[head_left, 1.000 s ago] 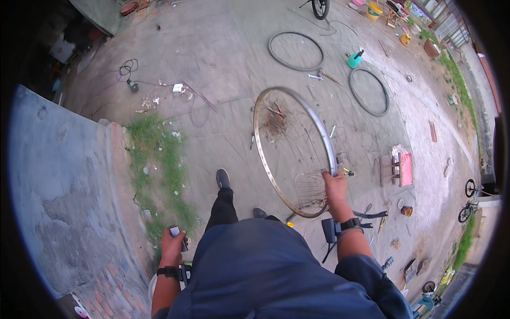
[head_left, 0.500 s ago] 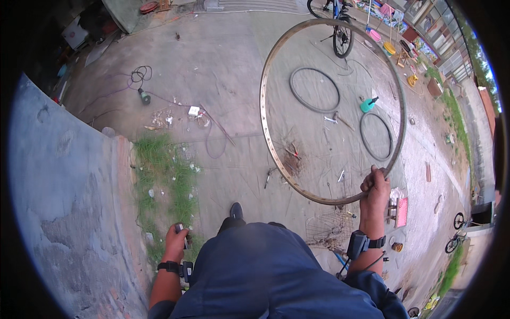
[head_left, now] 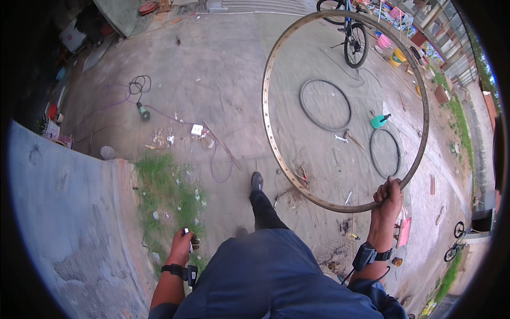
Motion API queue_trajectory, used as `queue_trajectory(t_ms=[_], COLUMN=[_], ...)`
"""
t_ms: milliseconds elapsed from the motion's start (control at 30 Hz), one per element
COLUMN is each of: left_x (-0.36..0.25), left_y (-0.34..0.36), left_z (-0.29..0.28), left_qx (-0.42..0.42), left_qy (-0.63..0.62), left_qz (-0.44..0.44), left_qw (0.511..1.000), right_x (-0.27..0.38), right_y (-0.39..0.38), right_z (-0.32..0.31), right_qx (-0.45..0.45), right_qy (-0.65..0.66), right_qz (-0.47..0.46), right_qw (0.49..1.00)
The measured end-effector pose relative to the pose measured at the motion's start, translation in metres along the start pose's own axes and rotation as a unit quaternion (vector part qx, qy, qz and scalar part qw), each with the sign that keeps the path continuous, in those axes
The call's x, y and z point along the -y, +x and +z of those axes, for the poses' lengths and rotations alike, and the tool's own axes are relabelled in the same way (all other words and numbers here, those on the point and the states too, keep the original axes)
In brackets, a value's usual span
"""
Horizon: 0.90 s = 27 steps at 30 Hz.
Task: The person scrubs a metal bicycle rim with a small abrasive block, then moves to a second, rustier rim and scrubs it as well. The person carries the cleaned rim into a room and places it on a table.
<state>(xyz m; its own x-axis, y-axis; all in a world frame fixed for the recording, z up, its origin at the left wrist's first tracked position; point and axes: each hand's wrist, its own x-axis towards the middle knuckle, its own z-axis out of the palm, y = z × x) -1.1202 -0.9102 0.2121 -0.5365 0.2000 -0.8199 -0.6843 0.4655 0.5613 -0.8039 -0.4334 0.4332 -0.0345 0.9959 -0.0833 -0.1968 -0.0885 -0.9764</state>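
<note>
My right hand [head_left: 390, 198] grips a bare, worn bicycle wheel rim [head_left: 266, 101] at its lower right edge. The rim is raised in front of me, its wide hoop framing part of the ground. No spokes or tyre show on it. Lower left, my left hand [head_left: 182, 248] is closed around a small object [head_left: 186, 232] with a white end. Most of that object is hidden by the fingers, so its kind cannot be told. Each wrist wears a black strap with a small device.
Through the hoop show two black tyres [head_left: 302, 101], a teal spray bottle [head_left: 379, 122], a hammer [head_left: 355, 139], a wrench [head_left: 341, 139] and red-handled pliers [head_left: 303, 174]. A bicycle [head_left: 356, 47] stands beyond. A corded green power tool [head_left: 143, 111] lies left; a wall [head_left: 69, 212] rises nearer.
The ground things have shifted downward in view and one leg is now stretched forward, as in a step. The rim, still in my right hand, sits slightly farther right and looks larger.
</note>
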Motion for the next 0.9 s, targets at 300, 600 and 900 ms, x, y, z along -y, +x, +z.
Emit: queue_trajectory(t_ms=[300, 600, 900], left_x=[-0.191, -0.294, -0.403], left_y=[0.092, 0.156, 0.299], left_z=[0.079, 0.082, 0.091], left_qx=[0.005, -0.031, -0.007], left_qy=[0.021, 0.026, -0.011], left_qz=[0.041, 0.021, -0.001], left_qw=[0.999, 0.999, 1.000], right_x=[-0.046, -0.134, -0.238], right_y=[0.165, 0.286, 0.378], right_z=[0.094, 0.194, 0.263], right_qx=[-0.037, 0.000, 0.043], right_qy=[-0.179, -0.510, -0.628], right_qz=[0.013, 0.013, 0.140], right_qw=[0.983, 0.860, 0.764])
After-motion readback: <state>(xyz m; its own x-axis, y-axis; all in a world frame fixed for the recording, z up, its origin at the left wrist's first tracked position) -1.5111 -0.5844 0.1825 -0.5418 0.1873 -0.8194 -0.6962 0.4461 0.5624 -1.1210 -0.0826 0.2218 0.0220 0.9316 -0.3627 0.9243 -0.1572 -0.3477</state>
